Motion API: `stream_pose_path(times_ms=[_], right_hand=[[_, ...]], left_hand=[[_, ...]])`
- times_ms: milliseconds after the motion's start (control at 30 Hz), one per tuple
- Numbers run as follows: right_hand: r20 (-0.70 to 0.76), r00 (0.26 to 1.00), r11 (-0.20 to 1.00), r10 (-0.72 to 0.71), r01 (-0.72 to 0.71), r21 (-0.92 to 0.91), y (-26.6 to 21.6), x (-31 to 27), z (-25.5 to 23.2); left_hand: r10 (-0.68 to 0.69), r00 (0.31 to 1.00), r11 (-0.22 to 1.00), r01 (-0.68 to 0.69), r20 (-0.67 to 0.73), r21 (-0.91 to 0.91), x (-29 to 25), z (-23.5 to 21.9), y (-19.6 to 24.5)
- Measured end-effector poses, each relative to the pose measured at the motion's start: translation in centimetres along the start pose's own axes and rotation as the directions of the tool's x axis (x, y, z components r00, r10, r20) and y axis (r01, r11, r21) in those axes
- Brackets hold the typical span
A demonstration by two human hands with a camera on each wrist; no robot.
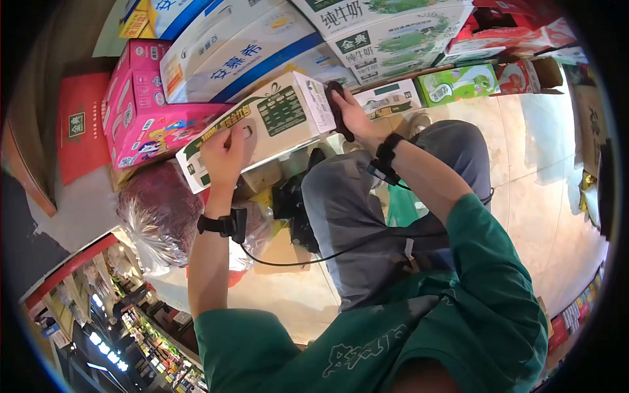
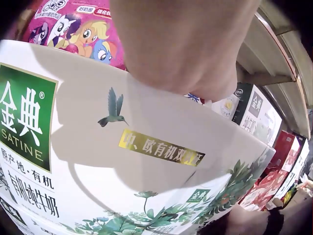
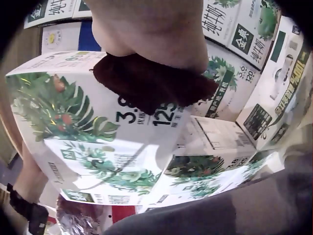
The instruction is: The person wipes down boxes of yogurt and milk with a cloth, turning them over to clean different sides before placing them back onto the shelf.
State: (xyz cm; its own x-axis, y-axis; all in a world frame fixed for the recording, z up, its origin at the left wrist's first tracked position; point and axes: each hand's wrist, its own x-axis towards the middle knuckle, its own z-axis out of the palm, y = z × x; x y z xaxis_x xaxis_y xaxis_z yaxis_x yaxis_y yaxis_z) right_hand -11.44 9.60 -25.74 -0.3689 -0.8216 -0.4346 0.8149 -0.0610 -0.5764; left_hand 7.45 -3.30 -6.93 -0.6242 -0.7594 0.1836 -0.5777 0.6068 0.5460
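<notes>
A white milk carton box with green print is tilted in front of the person's knees. On its top face, by the handle slot, the left hand grips the box with curled fingers; the fingertips are hidden. In the right hand is a bunched dark brown cloth, held against the box's right end. The right wrist view shows the cloth lying over the printed end face, partly covering black numbers. A bird drawing and a gold label mark the box's long side in the left wrist view.
Stacked white and blue cartons stand behind, with a pink box at left. Another white carton and a green carton line the right side. Plastic-wrapped goods and a black bag lie below.
</notes>
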Motion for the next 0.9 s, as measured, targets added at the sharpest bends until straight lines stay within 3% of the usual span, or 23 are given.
stream_pose_path(times_ms=[133, 200, 267, 333, 400, 500, 633, 733, 900], right_hand=[[0.055, 0.997, 0.989, 0.061, -0.053, -0.136, -1.1, -0.2, 0.2], [0.045, 0.994, 0.959, -0.096, 0.104, -0.263, -1.6, -0.7, 1.7], [0.135, 0.974, 0.963, -0.184, 0.206, -0.172, -4.0, -2.6, 4.7], [0.248, 0.925, 0.905, -0.287, 0.347, -0.248, -5.9, -3.5, 6.6], [0.289, 0.938, 0.933, -0.192, 0.265, -0.242, -8.9, -5.6, 8.7], [0.380, 0.803, 0.718, -0.459, 0.587, -0.375, -8.9, -5.6, 9.3], [0.301, 0.925, 0.935, -0.231, 0.296, -0.195, -8.9, -5.8, 9.0], [0.293, 0.913, 0.935, -0.284, 0.331, -0.125, -8.0, -4.8, 8.7], [0.177, 0.965, 0.971, -0.194, 0.215, -0.106, -7.7, -4.5, 8.0]], left_hand=[[0.003, 1.000, 1.000, -0.002, -0.003, 0.021, 0.0, -0.3, 0.1], [0.003, 1.000, 1.000, -0.003, -0.010, 0.010, 0.0, -0.2, 0.3], [-0.002, 1.000, 1.000, 0.002, -0.019, 0.011, -0.1, -0.2, 0.4], [-0.009, 0.999, 1.000, 0.009, -0.034, 0.015, 0.0, -0.1, 0.7], [0.017, 0.999, 0.998, -0.015, -0.040, 0.055, -0.1, -0.2, 0.6], [0.043, 0.998, 0.998, -0.040, -0.049, 0.051, -0.1, -0.2, 1.0], [0.035, 0.997, 0.999, -0.034, -0.063, 0.018, -0.1, -0.3, 1.1], [0.011, 0.999, 1.000, -0.012, -0.048, -0.013, 0.0, -0.5, 1.3], [0.002, 0.998, 0.998, -0.006, -0.059, -0.069, -0.3, -0.4, 0.5]])
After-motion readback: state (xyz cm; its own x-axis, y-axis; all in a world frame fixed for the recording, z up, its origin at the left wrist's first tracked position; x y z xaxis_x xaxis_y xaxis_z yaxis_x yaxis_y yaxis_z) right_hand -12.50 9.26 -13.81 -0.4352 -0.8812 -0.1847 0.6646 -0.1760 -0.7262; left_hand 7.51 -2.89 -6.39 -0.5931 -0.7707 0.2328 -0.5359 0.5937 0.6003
